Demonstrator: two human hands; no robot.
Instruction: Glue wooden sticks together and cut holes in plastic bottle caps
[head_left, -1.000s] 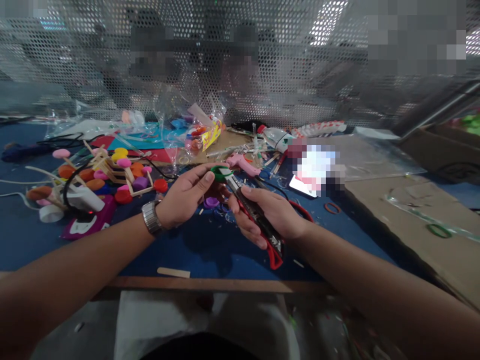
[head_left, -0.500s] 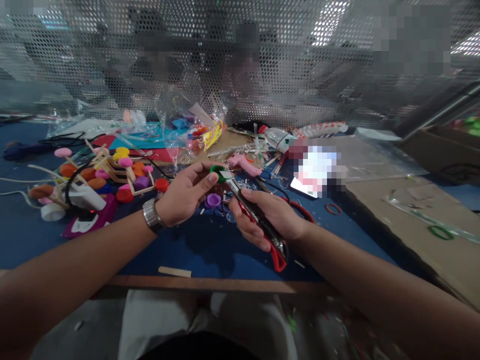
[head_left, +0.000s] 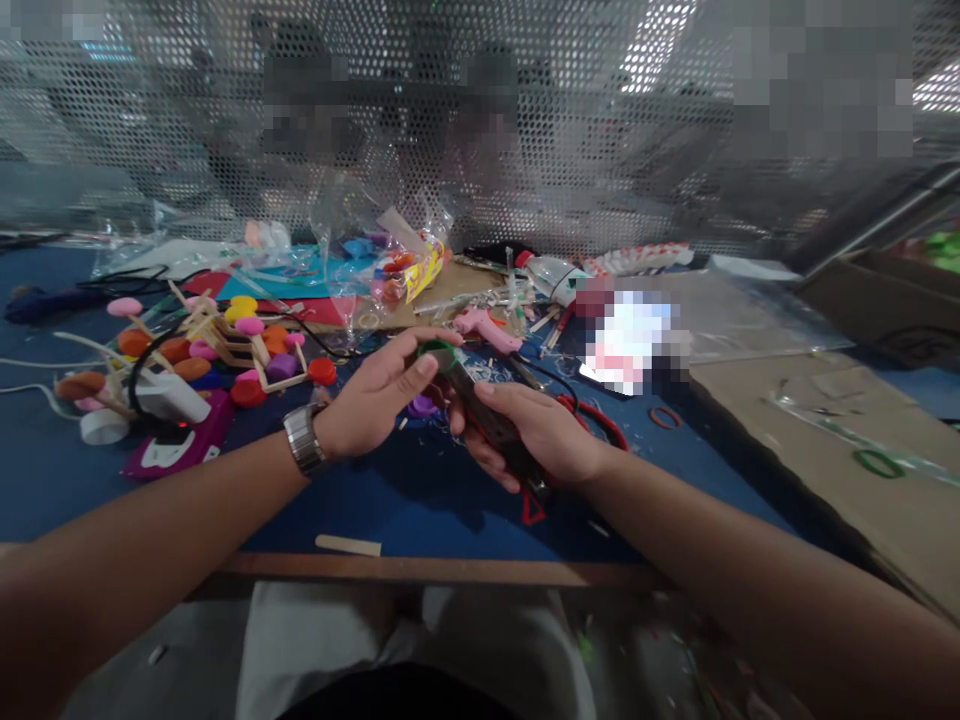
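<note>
My left hand pinches a small green bottle cap between thumb and fingers, above the blue table. My right hand is wrapped round a red and black utility knife, whose front end points up at the cap and touches it. A purple cap lies on the table just below both hands. A metal watch sits on my left wrist.
A wooden stick frame with coloured caps stands at left beside a white charger and cables. A pink glue gun, plastic bags, a bottle and cardboard sheets lie behind and right. A loose stick rests near the front edge.
My right hand has turned inward, so the knife's red side is now mostly hidden. Both hands have drawn a little closer together round the green cap.
</note>
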